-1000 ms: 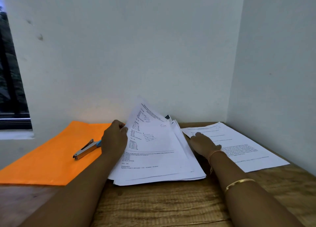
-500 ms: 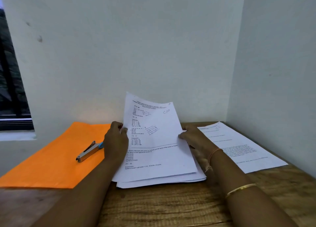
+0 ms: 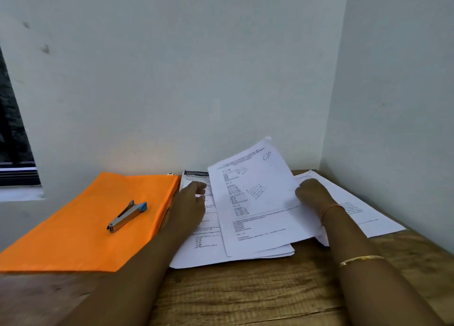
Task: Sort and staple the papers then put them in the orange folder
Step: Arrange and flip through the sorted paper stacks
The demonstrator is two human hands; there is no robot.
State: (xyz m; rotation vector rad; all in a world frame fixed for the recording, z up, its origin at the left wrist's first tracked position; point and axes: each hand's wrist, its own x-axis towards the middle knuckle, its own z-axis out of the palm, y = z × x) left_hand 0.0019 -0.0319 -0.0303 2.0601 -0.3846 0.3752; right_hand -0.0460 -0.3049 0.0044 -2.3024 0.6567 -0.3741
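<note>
A stack of printed papers [image 3: 208, 249] lies in the middle of the wooden table. My right hand [image 3: 313, 195] grips the right edge of one printed sheet marked "C10" [image 3: 255, 202], lifted and slanted over the stack toward the right. My left hand [image 3: 190, 202] rests on the stack's top page with its fingers loosely bent, holding nothing. More sheets [image 3: 356, 210] lie flat at the right, partly under the lifted sheet. The orange folder [image 3: 81, 227] lies closed at the left, with a silver stapler with a blue end [image 3: 127, 216] on top of it.
The wooden table [image 3: 245, 296] stands in a corner, with a white wall behind and another wall [image 3: 393, 104] close on the right. A window [image 3: 12, 141] is at the far left. A bare strip of table runs along the front edge.
My left hand let go of the "C10" sheet and dropped onto the stack. My right hand carried the sheet to the right, uncovering the page beneath.
</note>
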